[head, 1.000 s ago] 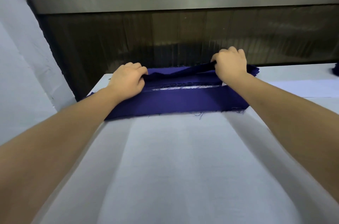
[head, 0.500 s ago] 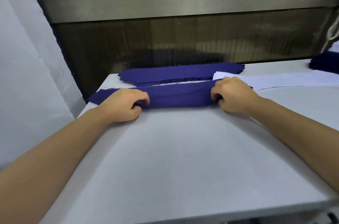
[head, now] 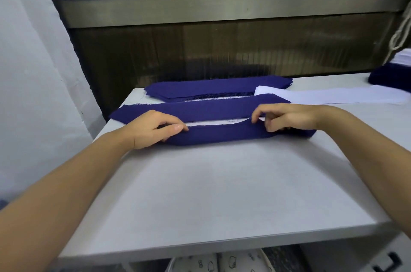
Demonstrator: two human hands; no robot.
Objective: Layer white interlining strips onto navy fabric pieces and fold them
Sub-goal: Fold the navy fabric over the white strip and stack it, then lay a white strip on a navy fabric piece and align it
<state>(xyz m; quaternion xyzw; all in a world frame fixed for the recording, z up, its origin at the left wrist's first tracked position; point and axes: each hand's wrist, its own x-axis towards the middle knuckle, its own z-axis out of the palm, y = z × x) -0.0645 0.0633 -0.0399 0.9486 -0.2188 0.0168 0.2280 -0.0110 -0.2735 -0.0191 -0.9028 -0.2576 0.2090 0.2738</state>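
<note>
Head view: the left grip (head: 152, 131) is clamped on the navy fabric piece (head: 222, 135), thumb on top of its raised near fold and fingers curled under. The right grip (head: 289, 118) pinches the same fold further along, index finger lifted. Between the two grips a white interlining strip (head: 213, 122) shows inside the fold, lying on the flat far half of the piece. Just beyond the grips lies a stack of navy pieces (head: 211, 89); beyond the right grip lie more white strips (head: 333, 96). All rest on the table (head: 222, 182).
</note>
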